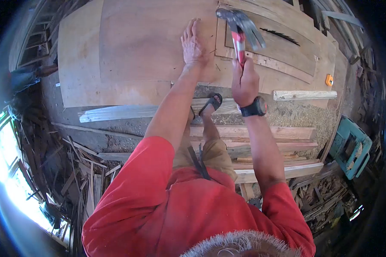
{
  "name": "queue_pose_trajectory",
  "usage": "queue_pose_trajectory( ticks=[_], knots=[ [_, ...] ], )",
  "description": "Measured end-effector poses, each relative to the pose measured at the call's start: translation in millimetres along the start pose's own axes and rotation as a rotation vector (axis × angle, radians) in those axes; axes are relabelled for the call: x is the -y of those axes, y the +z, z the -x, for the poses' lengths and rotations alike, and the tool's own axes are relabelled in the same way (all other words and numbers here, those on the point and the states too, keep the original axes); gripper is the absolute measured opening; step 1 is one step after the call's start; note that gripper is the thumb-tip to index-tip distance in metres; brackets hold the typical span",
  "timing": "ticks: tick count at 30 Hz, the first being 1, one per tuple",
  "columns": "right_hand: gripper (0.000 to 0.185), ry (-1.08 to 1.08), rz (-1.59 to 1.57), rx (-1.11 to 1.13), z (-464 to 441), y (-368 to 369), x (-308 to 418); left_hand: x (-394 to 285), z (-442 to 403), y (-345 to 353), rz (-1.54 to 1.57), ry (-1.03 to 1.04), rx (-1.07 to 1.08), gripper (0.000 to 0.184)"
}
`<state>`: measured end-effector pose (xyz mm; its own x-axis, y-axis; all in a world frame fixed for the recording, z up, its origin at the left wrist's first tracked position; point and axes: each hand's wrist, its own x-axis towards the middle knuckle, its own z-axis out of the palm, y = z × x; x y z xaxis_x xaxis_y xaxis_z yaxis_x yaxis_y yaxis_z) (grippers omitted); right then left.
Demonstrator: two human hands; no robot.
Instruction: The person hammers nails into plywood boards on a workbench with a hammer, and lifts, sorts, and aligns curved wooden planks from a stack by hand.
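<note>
My right hand (245, 82) is wrapped round the red and white handle of a claw hammer (240, 28), its metal head raised over the work surface. Flat on a large plywood sheet (146, 40) rests my left hand (194, 45), fingers stretched forward and holding nothing. To the right of that hand, a wooden frame (278, 66) of thin strips lies on the board, partly hidden behind the hammer. Inside the frame is a dark, jagged strip (281, 36) whose kind I cannot make out. Small nail-like bits lie near the frame's left corner.
An orange tape measure (329, 80) sits at the board's right edge, near a loose wood strip (304, 95). Several planks (270, 132) lie on the sawdust-strewn floor below. A teal plastic stool (351, 145) is at the right; scrap wood (79, 171) piles up at the left.
</note>
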<state>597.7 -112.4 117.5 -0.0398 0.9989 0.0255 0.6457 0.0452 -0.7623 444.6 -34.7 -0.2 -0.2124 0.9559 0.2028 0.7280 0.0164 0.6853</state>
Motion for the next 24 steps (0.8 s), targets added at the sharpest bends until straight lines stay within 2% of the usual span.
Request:
queue_pose_trajectory(
  ticks=[2,4,9,11,12,14,16,18,19,21,22,24],
  knots=[
    [0.028,-0.031,-0.066,-0.093,7,7,-13,-1,-2,1,0.020,0.001,0.009,0.060],
    [0.028,0.154,0.302,0.194,-1,22,-39,-6,-1,-2,-0.066,-0.042,0.049,0.063],
    [0.029,0.142,0.061,0.055,-2,13,-14,-2,-3,1,-0.059,-0.019,0.042,0.062],
    [0.029,0.043,-0.023,-0.134,13,17,-12,-3,1,2,-0.068,-0.022,0.067,0.062],
    [0.029,0.040,-0.023,-0.137,11,22,-22,-5,0,0,-0.060,-0.021,0.069,0.063],
    [0.026,0.143,0.278,0.148,4,33,-50,-8,1,0,-0.049,-0.016,0.073,0.064],
    [0.026,0.090,0.222,0.110,-9,26,-38,-4,-1,2,-0.064,0.015,0.036,0.064],
    [0.028,0.106,0.018,-0.006,-4,17,-18,-2,1,3,-0.063,0.002,0.037,0.064],
    [0.028,0.111,0.015,0.004,5,18,-13,-2,1,3,-0.055,-0.001,0.030,0.065],
    [0.029,0.053,-0.073,-0.167,16,20,-6,-2,0,2,-0.057,-0.011,0.032,0.064],
    [0.029,0.051,-0.072,-0.167,11,25,-14,-2,-1,3,-0.052,-0.016,0.033,0.063],
    [0.024,0.137,0.293,0.174,-5,27,-27,-3,3,3,-0.041,-0.019,0.028,0.062]
  ],
)
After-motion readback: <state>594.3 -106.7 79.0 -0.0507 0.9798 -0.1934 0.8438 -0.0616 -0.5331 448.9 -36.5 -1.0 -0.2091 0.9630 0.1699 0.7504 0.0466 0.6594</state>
